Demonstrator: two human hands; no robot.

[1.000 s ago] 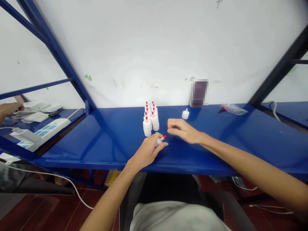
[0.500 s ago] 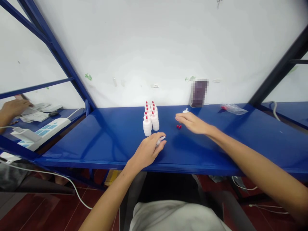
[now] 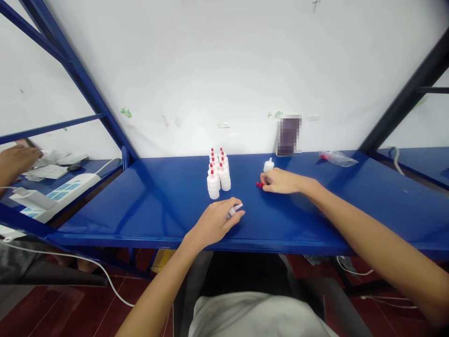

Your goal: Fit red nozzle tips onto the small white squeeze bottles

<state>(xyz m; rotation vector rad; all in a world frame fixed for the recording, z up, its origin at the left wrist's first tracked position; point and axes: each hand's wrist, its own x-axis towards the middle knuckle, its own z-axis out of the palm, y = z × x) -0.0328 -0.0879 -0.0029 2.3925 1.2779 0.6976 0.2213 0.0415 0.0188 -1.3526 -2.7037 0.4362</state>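
Observation:
Two rows of white bottles with red caps [image 3: 225, 177] stand upright near the middle of the blue table. In front of them my left hand [image 3: 218, 220] is wrapped round a white bottle [image 3: 232, 213], whose bare nozzle points up to the right. My right hand [image 3: 281, 181] is at the small red caps [image 3: 260, 185], fingers bent together; whether a cap is between the fingertips is too small to tell. Just behind my right hand stands a white bottle without a cap [image 3: 268, 164].
A phone [image 3: 288, 136] leans on the wall at the back. A clear plastic bag [image 3: 339, 159] with something red lies back right. On the left are a power strip [image 3: 63, 194], papers [image 3: 49, 172] and another person's hand [image 3: 19, 161].
My right hand has lowered to the red caps and its fingers have curled in, uncovering more of the bottle behind it. My left hand still holds its bottle. The view has shifted slightly.

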